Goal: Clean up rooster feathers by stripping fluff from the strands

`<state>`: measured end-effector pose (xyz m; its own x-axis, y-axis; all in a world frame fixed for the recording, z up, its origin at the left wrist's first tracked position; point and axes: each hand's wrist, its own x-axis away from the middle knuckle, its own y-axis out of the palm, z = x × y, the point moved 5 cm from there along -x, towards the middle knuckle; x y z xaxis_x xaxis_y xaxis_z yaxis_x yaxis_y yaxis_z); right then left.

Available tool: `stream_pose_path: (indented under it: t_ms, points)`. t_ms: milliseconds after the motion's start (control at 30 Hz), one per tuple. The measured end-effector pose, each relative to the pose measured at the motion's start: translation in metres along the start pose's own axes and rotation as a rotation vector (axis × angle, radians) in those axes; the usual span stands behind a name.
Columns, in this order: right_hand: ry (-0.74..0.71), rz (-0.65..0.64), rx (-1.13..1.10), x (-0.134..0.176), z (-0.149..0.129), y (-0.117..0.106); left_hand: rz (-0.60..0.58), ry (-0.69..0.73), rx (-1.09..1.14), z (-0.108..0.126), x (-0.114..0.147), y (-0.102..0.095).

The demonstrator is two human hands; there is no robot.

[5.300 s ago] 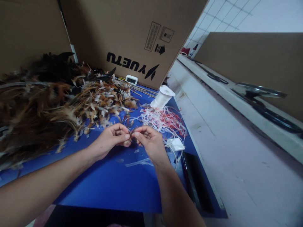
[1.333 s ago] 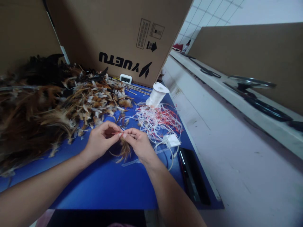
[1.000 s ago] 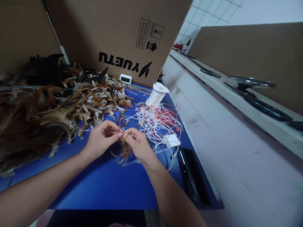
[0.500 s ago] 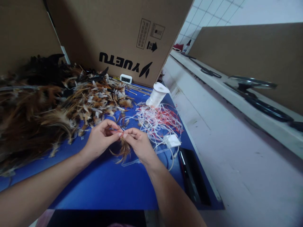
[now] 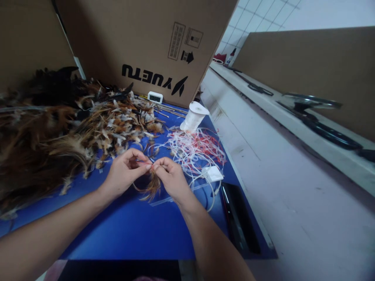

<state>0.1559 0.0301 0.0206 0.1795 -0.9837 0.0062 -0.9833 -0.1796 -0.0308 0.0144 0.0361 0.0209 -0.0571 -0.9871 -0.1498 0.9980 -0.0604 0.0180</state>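
My left hand (image 5: 124,171) and my right hand (image 5: 170,175) meet over the blue table (image 5: 131,230), each closed in a pinch. Between their fingertips is the upper end of a small bunch of brown feathers (image 5: 152,185), whose tips hang down and fan out. A bit of reddish strand shows at the pinch, partly hidden by my fingers. To the left lies a large heap of brown, black and whitish feathers (image 5: 111,121). Right of my hands is a tangle of white and red plastic strips (image 5: 196,146).
A white spool (image 5: 195,117) stands behind the strips. A white adapter with a cable (image 5: 213,174) and a glossy black object (image 5: 240,218) lie at the right edge. Thin sticks, a small digital clock (image 5: 155,97) and a large cardboard box (image 5: 140,39) are at the back.
My hands stay almost in place, fingers shifting slightly at the pinch. The hanging feather tips have swung a little. The view has moved very slightly.
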Motion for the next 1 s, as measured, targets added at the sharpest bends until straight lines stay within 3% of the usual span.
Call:
stream_pose_path:
  t_ms: [467, 767, 1000]
  points:
    - [0.093, -0.014, -0.149, 0.0014, -0.0009, 0.0032, 0.032, 0.087, -0.078, 0.0036, 0.0014, -0.0015]
    - [0.0, -0.031, 0.017, 0.0012, 0.0022, 0.0011, 0.012, 0.091, -0.107, 0.0029, 0.0024, 0.0004]
    - [-0.034, -0.041, 0.066, 0.0023, 0.003, 0.0015, -0.002, 0.014, -0.025, -0.0004, 0.0007, 0.0016]
